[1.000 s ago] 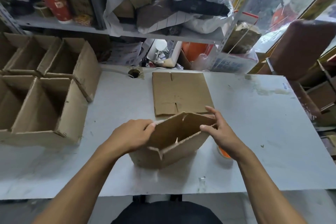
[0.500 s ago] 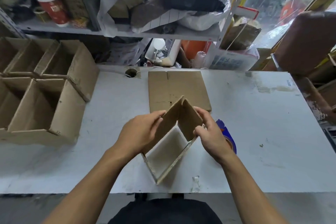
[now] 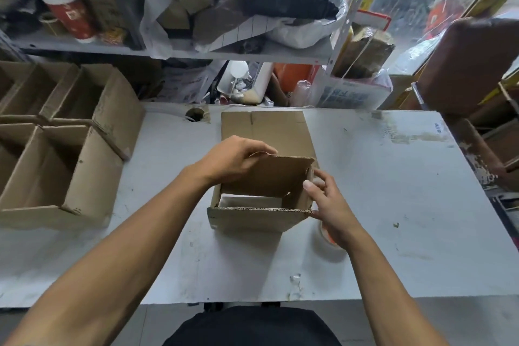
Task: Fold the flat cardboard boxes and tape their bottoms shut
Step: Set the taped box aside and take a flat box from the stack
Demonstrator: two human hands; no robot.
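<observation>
box in work: a small cardboard box [image 3: 259, 213] stands opened into a square tube on the white counter [image 3: 393, 191], near the front edge, right in front of the person; the counter surface shows through its open middle.
far flap: the far flap [image 3: 269, 175] is tipped inward over the opening, slanting down toward the near wall.
left hand: the left hand [image 3: 234, 159] reaches over the far side of the box, fingers curled down onto the top edge of that flap, gripping it.
right hand: the right hand [image 3: 328, 199] is at the box's right wall, thumb against the upper corner and fingers curled round the outside of the wall, holding it.
flat stock: a flat cardboard blank [image 3: 266, 129] lies on the counter just behind the box, partly hidden by the left hand.
tape: a tape roll [image 3: 327, 236] with an orange core sits on the counter under the right wrist, mostly covered.
finished boxes: several open folded boxes [image 3: 64, 149] sit packed side by side on the left end of the counter.
counter hole: a round cable hole [image 3: 194, 114] sits near the back edge, left of the blank.
behind: a cluttered shelf [image 3: 174, 50] runs above the back of the counter, with a red and white cup [image 3: 70, 14] on its left part.
</observation>
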